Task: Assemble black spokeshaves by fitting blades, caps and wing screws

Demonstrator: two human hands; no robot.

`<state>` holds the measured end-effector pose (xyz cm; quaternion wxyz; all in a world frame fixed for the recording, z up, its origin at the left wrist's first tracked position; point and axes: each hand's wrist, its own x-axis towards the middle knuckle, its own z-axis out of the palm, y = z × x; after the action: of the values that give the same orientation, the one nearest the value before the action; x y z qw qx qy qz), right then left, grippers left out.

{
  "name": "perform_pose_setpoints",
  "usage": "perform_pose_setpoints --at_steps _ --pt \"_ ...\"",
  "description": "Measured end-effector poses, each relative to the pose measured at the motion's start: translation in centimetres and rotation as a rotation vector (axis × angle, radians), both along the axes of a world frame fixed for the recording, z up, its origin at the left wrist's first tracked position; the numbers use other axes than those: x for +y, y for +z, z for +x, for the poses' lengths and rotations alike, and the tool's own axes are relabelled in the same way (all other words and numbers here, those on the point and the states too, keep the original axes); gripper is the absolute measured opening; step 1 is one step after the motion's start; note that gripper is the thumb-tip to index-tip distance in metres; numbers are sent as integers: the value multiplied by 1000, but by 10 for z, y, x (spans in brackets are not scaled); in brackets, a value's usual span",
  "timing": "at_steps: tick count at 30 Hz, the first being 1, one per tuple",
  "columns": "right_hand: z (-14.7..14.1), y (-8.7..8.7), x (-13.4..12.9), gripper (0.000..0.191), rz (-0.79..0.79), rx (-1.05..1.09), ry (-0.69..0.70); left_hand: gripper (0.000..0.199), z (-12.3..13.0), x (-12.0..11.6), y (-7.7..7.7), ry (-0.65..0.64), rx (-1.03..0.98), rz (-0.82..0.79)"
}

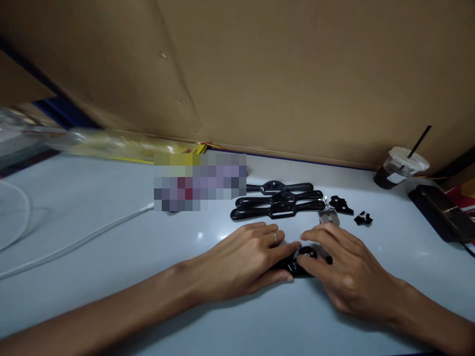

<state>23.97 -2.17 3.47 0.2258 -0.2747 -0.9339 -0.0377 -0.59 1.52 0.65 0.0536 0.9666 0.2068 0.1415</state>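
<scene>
A glossy black spokeshave (pixel 297 267) lies on the table in front of me, partly covered by both hands. My left hand (pixel 248 257), with a ring on one finger, is closed over its left handle and presses it to the tabletop. The thumb and fingers of my right hand (pixel 349 277) are curled around the rounded black part at its middle. Beyond my hands, three more black spokeshave bodies (pixel 276 211) lie in a row. Just past my right fingers are a silver metal blade (pixel 328 216) and small black cap pieces (pixel 340 203).
A lidded plastic cup (pixel 399 168) with a straw stands at the back right, near a black device (pixel 440 212). At left, a white cable (pixel 92 232) crosses the table (pixel 156 316) to a blurred-out object (pixel 200 183). Cardboard (pixel 297 74) walls the back.
</scene>
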Motion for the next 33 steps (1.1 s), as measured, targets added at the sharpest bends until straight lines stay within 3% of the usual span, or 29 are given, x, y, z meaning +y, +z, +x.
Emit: perform_pose_setpoints --at_steps 2,6,10,15,19,24,27,33 --pt "0 0 0 29 9 -2 17 40 0 0 0 1 2 5" --pt "0 0 0 30 82 -5 -82 41 0 0 1 -7 -1 19" --pt "-1 1 -2 32 12 -15 15 41 0 1 1 -1 -8 9" --pt "-1 0 -2 32 95 -11 -64 41 0 0 2 -3 -2 10" --pt "-1 -2 -2 32 37 -15 18 42 1 -1 2 6 -8 13" --pt "-5 -3 -4 32 159 5 -75 40 0 -1 0 5 -1 17" --pt "-7 -1 -7 30 121 10 -33 40 0 0 0 7 -14 19" --pt "-3 -3 -4 17 -12 55 -112 41 1 1 1 0 -18 14"
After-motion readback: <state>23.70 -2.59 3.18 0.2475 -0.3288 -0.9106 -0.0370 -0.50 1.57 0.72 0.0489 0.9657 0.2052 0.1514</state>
